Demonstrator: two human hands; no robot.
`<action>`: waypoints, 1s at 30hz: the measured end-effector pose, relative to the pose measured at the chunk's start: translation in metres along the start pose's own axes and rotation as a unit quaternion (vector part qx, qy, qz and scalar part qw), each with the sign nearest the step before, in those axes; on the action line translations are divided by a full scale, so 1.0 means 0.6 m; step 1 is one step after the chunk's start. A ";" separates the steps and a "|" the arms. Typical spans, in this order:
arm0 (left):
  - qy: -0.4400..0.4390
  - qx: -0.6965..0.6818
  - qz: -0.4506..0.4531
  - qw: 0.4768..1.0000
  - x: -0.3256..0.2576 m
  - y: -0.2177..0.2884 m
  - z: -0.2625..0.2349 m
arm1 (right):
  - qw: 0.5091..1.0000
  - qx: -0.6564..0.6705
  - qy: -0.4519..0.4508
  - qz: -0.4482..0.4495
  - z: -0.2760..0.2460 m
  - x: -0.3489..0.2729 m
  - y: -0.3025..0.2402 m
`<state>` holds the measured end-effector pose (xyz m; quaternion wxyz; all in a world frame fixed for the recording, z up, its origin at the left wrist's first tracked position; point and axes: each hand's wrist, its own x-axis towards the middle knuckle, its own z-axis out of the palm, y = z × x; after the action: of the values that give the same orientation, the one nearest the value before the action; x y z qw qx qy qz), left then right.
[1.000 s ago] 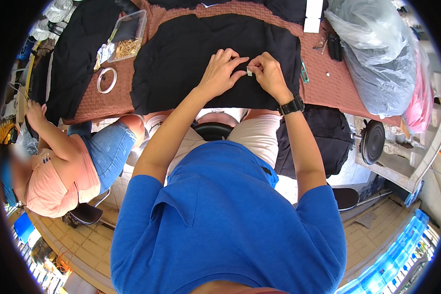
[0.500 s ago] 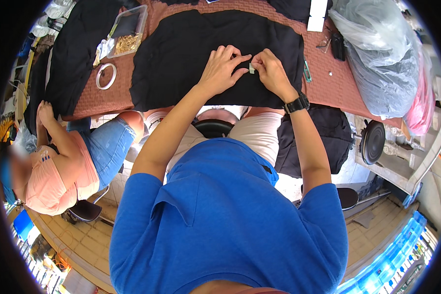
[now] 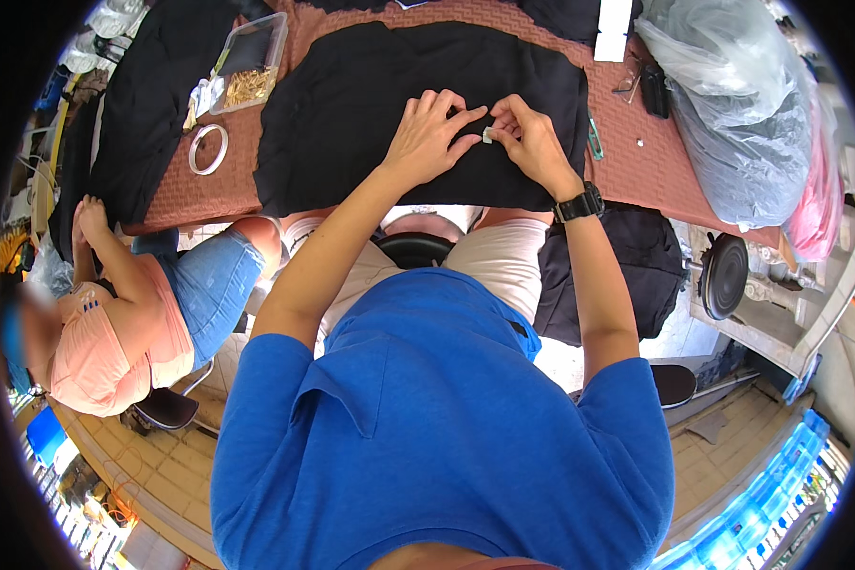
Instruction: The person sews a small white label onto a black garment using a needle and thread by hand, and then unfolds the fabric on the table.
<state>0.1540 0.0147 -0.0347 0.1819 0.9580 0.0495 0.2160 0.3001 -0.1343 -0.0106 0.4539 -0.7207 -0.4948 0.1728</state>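
Note:
A black cloth [image 3: 351,114], perhaps a garment piece, lies flat in front of me on the table. My left hand [image 3: 429,135] rests on it with the fingers apart, thumb and index finger spread toward a small white tag [image 3: 487,136]. On the other side of that tag is my right hand [image 3: 534,144], wearing a black wristwatch [image 3: 579,202]. Its thumb touches or nearly touches the tag, while the index finger stands a little away from the thumb. The tag's lower edge meets the cloth; whether it is fastened there I cannot tell.
At the upper left stand a clear box [image 3: 250,71] of small gold-coloured pieces and a white tape roll [image 3: 208,149]. A green snipper [image 3: 595,140] lies right of the cloth, near a large plastic bag [image 3: 731,114]. A seated co-worker [image 3: 123,332] is at my left.
The thumb and index finger of my right hand have parted from their pinch on the tag, which now looks smaller and whiter. My left hand has hardly moved.

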 end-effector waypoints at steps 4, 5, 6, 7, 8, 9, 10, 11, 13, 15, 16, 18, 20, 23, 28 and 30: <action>0.022 -0.026 0.010 0.999 0.001 -0.001 0.002 | 0.998 -0.044 -0.028 -0.023 -0.002 0.005 0.011; 0.018 -0.051 0.021 0.998 -0.001 -0.006 0.002 | 0.997 -0.061 -0.037 -0.032 -0.002 0.005 0.014; 0.014 -0.075 0.031 0.997 -0.002 -0.009 0.002 | 0.997 -0.065 -0.039 -0.031 -0.002 0.004 0.013; 0.023 -0.067 0.041 0.997 -0.003 -0.009 0.003 | 0.996 -0.069 -0.040 -0.031 -0.003 0.005 0.011; 0.032 -0.059 0.050 0.996 -0.003 -0.010 0.004 | 0.996 -0.074 -0.041 -0.030 -0.003 0.005 0.010; 0.040 -0.052 0.059 0.996 -0.004 -0.008 0.005 | 0.996 -0.066 -0.038 -0.043 -0.003 0.004 0.009; 0.036 -0.045 0.054 0.997 -0.005 -0.006 0.004 | 0.996 -0.059 -0.034 -0.057 -0.002 0.003 0.008; 0.032 -0.037 0.049 0.998 -0.005 -0.004 0.003 | 0.996 -0.051 -0.031 -0.070 -0.001 0.002 0.008; 0.029 -0.026 0.044 0.998 -0.004 -0.001 -0.001 | 0.996 -0.037 -0.030 -0.077 -0.005 -0.006 0.008; 0.028 -0.021 0.044 0.998 -0.003 0.002 -0.003 | 0.996 -0.029 -0.023 -0.083 -0.006 -0.010 0.011; 0.030 -0.014 0.043 0.999 -0.003 0.003 -0.003 | 0.996 -0.029 -0.017 -0.085 -0.004 -0.012 0.013; 0.035 -0.002 0.040 0.999 -0.004 0.004 -0.003 | 0.996 -0.034 -0.012 -0.087 -0.003 -0.011 0.012; 0.034 -0.019 0.062 0.997 -0.007 -0.002 0.001 | 0.995 -0.042 -0.015 -0.086 -0.004 -0.007 0.008; 0.042 -0.023 0.075 0.996 -0.008 0.000 -0.002 | 0.996 -0.040 -0.017 -0.076 -0.004 -0.005 0.009; 0.043 -0.019 0.079 0.996 -0.009 0.001 -0.001 | 0.992 -0.064 -0.019 -0.109 -0.004 -0.004 0.012; 0.045 -0.018 0.088 0.995 -0.010 -0.002 0.000 | 0.990 -0.072 -0.018 -0.116 -0.004 -0.004 0.011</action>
<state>0.1489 0.0146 -0.0375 0.1773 0.9446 -0.0305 0.2744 0.3044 -0.1383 -0.0155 0.4087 -0.6860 -0.5944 0.0955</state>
